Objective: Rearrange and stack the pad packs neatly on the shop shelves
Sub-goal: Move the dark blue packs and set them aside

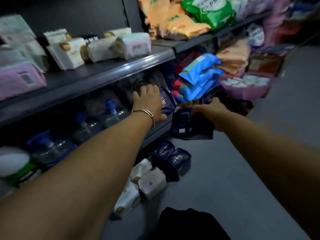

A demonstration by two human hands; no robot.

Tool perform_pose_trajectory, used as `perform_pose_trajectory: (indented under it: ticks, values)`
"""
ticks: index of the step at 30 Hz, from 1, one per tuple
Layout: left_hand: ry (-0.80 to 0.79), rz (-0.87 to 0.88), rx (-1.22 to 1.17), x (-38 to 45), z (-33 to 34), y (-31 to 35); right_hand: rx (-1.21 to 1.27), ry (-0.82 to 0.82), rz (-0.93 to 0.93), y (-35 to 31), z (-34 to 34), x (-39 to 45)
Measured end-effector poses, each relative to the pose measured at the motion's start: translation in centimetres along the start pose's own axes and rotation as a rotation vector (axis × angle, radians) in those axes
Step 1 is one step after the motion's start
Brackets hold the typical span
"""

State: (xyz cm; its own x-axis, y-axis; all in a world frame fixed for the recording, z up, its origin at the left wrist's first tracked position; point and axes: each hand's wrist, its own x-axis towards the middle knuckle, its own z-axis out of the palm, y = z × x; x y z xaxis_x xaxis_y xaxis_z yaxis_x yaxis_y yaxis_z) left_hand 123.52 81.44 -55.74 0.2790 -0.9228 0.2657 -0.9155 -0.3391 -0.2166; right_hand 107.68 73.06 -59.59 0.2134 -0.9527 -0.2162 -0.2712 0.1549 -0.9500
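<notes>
A dark blue pad pack [190, 122] is clutched in the right grip [210, 112]; just left, the left grip [149, 101], fingers spread wide, is pressed on shelved dark packs [166, 101].

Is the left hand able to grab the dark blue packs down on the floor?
Probably yes. The left hand lies open on a purple pack above, holding nothing, and nothing covers the dark blue packs.

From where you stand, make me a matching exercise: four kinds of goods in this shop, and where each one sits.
Things:
1. blue packs
2. water bottles
3. orange packs
4. dark navy pack

Places:
A. in the right hand
B. upper shelf, beside a green pack
C. low shelf, left of the left hand
D. piled just above the right hand

Pairs: 1-D, 2-C, 3-B, 4-A
</notes>
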Motion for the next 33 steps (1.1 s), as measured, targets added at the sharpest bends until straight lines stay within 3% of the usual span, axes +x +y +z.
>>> perform_pose_trajectory:
  ticks: [7, 11, 24, 26, 30, 33]
  values:
    - [-0.273, -0.056, -0.148, 0.1, 10.4, 3.9, -0.212, 0.013, 0.261, 10.8, 1.0, 3.9]
    - [-0.374, -0.081, -0.207, 0.6, 14.4, 5.1, -0.304, 0.166, 0.363, 14.4, 3.1, 5.1]
    - [-0.425, -0.094, -0.285, 3.4, 20.4, 6.0, -0.318, 0.44, 0.451, 18.8, 4.8, 5.9]
    - [-0.424, -0.098, -0.285, 3.7, 20.9, 6.0, -0.352, 0.387, 0.464, 19.8, 6.0, 5.7]
    - [-0.439, -0.095, -0.297, 3.6, 22.1, 5.8, -0.439, 0.021, 0.634, 23.0, 9.7, 4.9]
    - [-0.447, -0.095, -0.3, 3.5, 22.7, 5.3, -0.546, -0.173, 0.644, 23.7, 11.1, 4.7]
